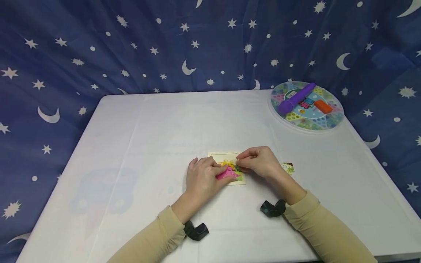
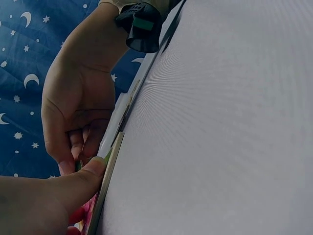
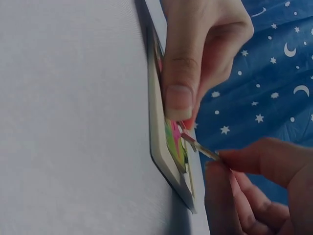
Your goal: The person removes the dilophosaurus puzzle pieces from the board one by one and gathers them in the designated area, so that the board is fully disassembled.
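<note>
A small jigsaw puzzle in a pale frame board (image 1: 224, 157) lies flat on the table, with a pink figure, yellow and green printed on its pieces (image 1: 230, 172). My left hand (image 1: 204, 176) rests over the board's left part, its thumb and fingers pressing on the pink pieces. In the right wrist view the left thumb (image 3: 180, 93) lies on the board near its edge. Between thumb and index finger my right hand (image 1: 258, 160) pinches a thin puzzle piece (image 3: 205, 151), tilted, one end close over the board's pieces. A loose puzzle piece (image 1: 288, 167) lies to the right of that hand.
A round lidded game board (image 1: 279, 116) stands at the table's back right, with a purple toy microphone (image 1: 296, 98) and an orange block (image 1: 323, 106) on top. Black wrist cameras (image 1: 196, 231) hang below both cuffs. A starry blue curtain (image 1: 217, 44) surrounds the white table (image 1: 158, 128).
</note>
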Available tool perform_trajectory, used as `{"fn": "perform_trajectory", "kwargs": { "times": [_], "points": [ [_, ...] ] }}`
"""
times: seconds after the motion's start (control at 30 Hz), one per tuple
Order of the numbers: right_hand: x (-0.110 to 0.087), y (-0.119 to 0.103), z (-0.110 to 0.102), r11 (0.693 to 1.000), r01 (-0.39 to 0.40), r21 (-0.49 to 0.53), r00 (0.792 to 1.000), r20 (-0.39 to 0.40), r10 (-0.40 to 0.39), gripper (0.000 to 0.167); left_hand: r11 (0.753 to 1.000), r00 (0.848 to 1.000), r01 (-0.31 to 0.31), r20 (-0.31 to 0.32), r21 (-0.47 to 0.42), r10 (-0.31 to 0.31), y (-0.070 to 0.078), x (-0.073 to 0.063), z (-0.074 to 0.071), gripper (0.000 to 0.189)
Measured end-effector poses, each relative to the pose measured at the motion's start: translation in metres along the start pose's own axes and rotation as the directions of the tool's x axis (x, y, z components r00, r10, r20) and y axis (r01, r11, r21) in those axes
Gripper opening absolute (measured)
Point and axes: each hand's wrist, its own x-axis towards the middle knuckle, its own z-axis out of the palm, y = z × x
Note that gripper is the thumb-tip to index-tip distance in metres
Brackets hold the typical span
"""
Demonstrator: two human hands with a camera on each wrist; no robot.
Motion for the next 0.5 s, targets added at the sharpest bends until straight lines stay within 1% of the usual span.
{"fn": "perform_trajectory", "kwargs": {
  "times": [0.07,0.17,0.3,0.4,0.5],
  "points": [
    [0.0,0.0,-0.003,0.998,0.034,-0.057,0.999,0.016,-0.033,0.021,1.0,1.0,-0.002,0.0,-0.005,0.002,0.001,0.001,0.0,0.043],
    [0.0,0.0,-0.006,0.984,0.09,-0.155,0.995,0.046,-0.083,0.02,1.0,1.0,-0.006,-0.002,-0.004,0.006,0.002,0.002,0.0,0.042],
    [-0.001,-0.004,-0.004,0.969,0.114,-0.221,0.991,0.098,-0.094,0.022,1.0,1.0,-0.009,-0.011,0.005,0.009,0.002,0.002,0.001,0.042],
    [-0.004,-0.006,0.0,0.955,0.132,-0.267,0.989,0.095,-0.11,0.023,1.0,1.0,-0.014,-0.026,0.005,0.015,0.0,0.001,0.002,0.042],
    [-0.008,-0.008,0.006,0.933,0.181,-0.31,0.983,0.07,-0.167,0.021,1.0,0.999,-0.027,-0.043,0.006,0.027,0.0,0.0,0.002,0.041]
  ]
}}
